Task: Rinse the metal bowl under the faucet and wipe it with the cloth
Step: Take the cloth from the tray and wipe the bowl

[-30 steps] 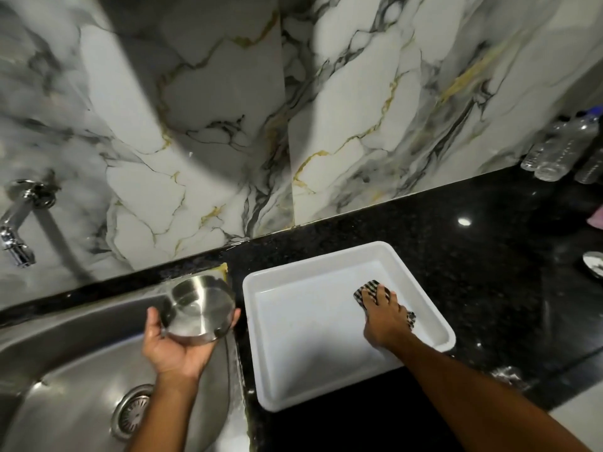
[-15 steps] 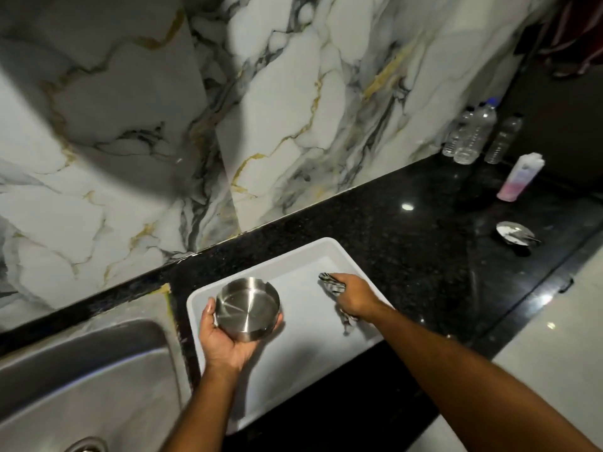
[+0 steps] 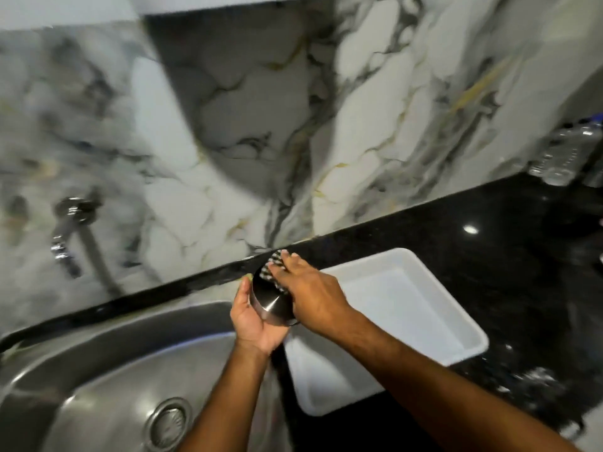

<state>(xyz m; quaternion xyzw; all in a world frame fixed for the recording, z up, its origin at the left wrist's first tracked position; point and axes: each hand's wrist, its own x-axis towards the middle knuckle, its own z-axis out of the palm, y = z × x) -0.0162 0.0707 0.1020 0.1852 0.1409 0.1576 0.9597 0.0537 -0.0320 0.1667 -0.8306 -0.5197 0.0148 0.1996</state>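
Note:
My left hand (image 3: pixel 253 318) holds the round metal bowl (image 3: pixel 269 300) from below, tipped so its outer bottom faces me, just above the sink's right rim. My right hand (image 3: pixel 310 291) presses the black-and-white striped cloth (image 3: pixel 272 269) against the bowl's far side; only a small part of the cloth shows past my fingers. The faucet (image 3: pixel 67 230) juts from the marble wall at the left, well away from the bowl, and no water runs from it.
A steel sink (image 3: pixel 98 370) with a drain (image 3: pixel 168 422) fills the lower left. A white plastic tray (image 3: pixel 411 324) lies on the black counter (image 3: pixel 489 230) right of the sink. Clear plastic bottles (image 3: pixel 561 158) stand at the far right against the wall.
My right hand lifted the cloth out of the tray and brought it onto the bowl. My left hand turned the bowl bottom-up and shifted it back toward the sink's edge. The view swung left.

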